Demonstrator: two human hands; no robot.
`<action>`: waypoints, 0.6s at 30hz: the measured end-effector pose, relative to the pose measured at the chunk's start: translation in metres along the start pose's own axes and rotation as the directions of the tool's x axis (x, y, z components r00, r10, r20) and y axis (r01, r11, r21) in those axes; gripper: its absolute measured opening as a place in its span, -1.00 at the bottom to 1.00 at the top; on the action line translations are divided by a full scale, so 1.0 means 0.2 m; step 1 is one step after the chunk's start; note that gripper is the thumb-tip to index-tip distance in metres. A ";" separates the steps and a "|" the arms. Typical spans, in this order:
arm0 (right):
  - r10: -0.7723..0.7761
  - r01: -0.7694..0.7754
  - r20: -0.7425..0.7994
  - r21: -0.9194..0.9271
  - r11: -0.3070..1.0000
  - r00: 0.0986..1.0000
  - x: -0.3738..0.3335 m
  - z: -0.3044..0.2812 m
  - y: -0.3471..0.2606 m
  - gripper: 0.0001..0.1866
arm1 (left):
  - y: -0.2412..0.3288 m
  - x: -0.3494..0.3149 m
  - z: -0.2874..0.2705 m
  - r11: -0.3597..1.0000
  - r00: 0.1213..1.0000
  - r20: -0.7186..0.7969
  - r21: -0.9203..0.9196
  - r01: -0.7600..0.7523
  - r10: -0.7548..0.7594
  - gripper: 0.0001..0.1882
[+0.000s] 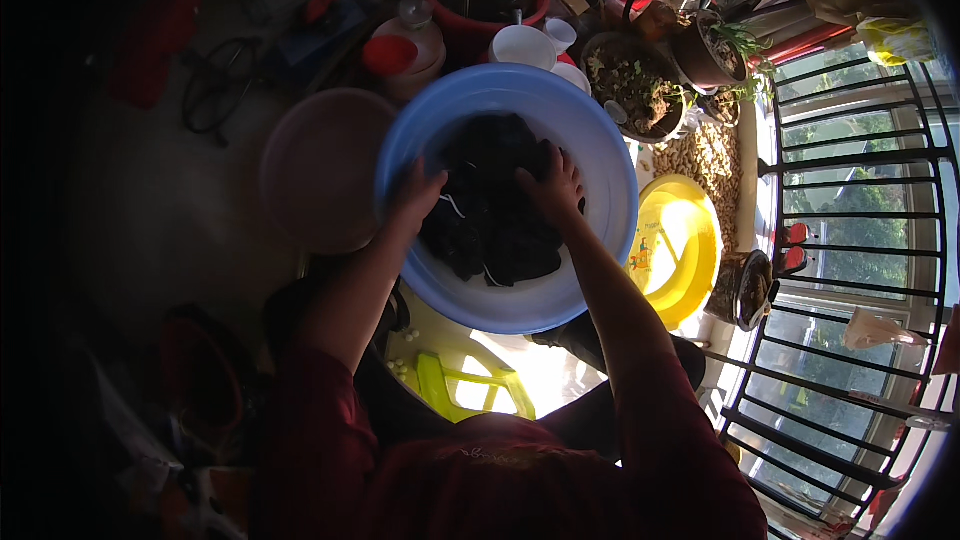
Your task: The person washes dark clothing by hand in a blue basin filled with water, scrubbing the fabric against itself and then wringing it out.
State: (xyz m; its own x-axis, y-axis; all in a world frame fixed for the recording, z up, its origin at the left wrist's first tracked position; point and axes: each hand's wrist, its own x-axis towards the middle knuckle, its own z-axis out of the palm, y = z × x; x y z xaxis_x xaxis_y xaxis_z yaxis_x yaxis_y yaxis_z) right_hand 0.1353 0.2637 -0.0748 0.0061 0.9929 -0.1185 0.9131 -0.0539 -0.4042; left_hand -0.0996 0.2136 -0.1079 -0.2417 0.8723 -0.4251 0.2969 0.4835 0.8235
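Note:
A bundle of dark wet-looking cloth [500, 215] with thin white cords lies in a large light-blue basin [600, 150]. My left hand [415, 192] is at the cloth's left edge, near the basin wall. Its thumb points inward, apart from the index finger; the other fingers are partly hidden. On the cloth's right side rests my right hand [555, 185], open, with thumb and fingers spread. Neither hand visibly lifts the cloth. The basin stands in front of me, between my legs.
A dull pink basin [325, 165] stands at the left, a sunlit yellow basin [705, 270] at the right. Behind are a red tub [535, 5], white bowls [523, 47] and potted plants [635, 80]. A green plastic stool [430, 385] is near me. Black railings [850, 160] line the window.

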 end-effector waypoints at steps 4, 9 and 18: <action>0.056 -0.043 0.104 -0.123 0.992 0.993 0.12 0.07 -0.03 -0.13 | -0.09 -0.02 0.08 0.991 0.987 0.093 -0.018 0.130 -0.128 -0.22; -0.078 0.062 0.282 0.066 0.996 0.956 0.32 0.11 0.03 -0.34 | -0.23 0.08 0.24 0.916 0.973 0.050 -0.328 0.230 -0.226 -0.37; -0.679 0.665 0.021 0.184 0.724 0.733 -0.19 -0.18 -0.08 -0.94 | -0.15 0.11 0.20 0.700 0.960 0.266 -0.670 0.246 -0.084 -0.14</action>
State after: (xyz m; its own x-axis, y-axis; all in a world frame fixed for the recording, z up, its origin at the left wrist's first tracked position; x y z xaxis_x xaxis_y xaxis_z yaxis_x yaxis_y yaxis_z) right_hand 0.1352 0.2308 -0.0314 -0.6244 0.7627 0.1688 0.5899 0.6020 -0.5381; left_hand -0.0762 0.2211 -0.1572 -0.0115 0.8167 -0.5770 -0.4708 0.5046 0.7237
